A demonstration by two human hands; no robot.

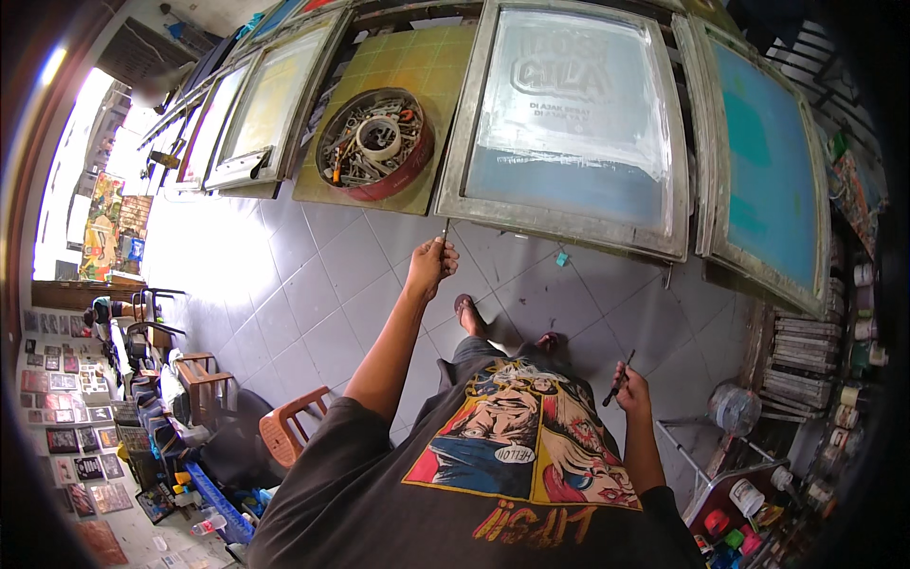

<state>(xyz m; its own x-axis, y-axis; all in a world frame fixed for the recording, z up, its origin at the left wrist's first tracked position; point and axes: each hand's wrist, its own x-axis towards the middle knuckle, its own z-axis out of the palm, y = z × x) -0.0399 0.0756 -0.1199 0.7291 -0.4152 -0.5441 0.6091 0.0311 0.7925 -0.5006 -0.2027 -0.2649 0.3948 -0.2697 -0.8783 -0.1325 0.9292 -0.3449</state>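
Note:
My left hand (433, 266) is raised with its fingers pinched around a thin metal rod (445, 229). The rod points up to the lower left corner of a large screen-printing frame (559, 213); whether it is fixed there, I cannot tell. Pale emulsion with reversed lettering covers most of that frame's mesh, above a blue-grey band. Lower and to the right, my right hand (633, 390) grips a slim dark tool (616, 381) with a thin tip, possibly a screwdriver. Left of the large frame, a round red tin (402, 173) full of screws and small hardware rests on a yellowish board (417, 57).
A roll of tape (378, 138) lies in the tin. Another frame with teal mesh (768, 161) stands at the right, and more frames (270, 95) at the left. An orange plastic stool (284, 429) is at lower left. Paint pots (747, 497) crowd the lower right.

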